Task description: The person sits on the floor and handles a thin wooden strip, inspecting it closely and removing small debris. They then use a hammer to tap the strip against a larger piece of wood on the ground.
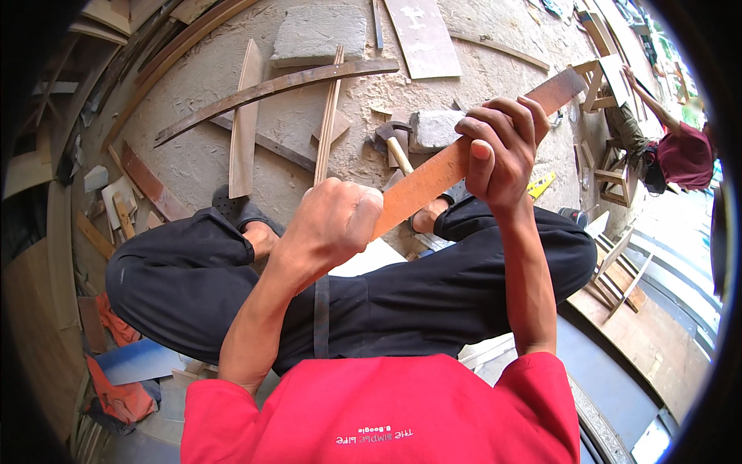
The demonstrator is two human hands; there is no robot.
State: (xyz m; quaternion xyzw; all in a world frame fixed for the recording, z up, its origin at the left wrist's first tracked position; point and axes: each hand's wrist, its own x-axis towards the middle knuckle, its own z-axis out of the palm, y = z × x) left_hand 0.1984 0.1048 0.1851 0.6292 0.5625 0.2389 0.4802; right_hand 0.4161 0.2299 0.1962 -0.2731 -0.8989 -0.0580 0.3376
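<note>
I hold a long rust-brown metal ruler slanting up to the right, above my knees in dark trousers. My left hand is closed in a fist around its lower end. My right hand grips it further up, fingers wrapped over the top edge. The ruler's far end sticks out past my right hand. Under it on the concrete floor lie a hammer and a grey stone block.
Curved wooden strips, straight slats and boards lie scattered on the floor ahead. A flat stone slab sits at the top. Another person in a dark red shirt crouches at right by small wooden frames.
</note>
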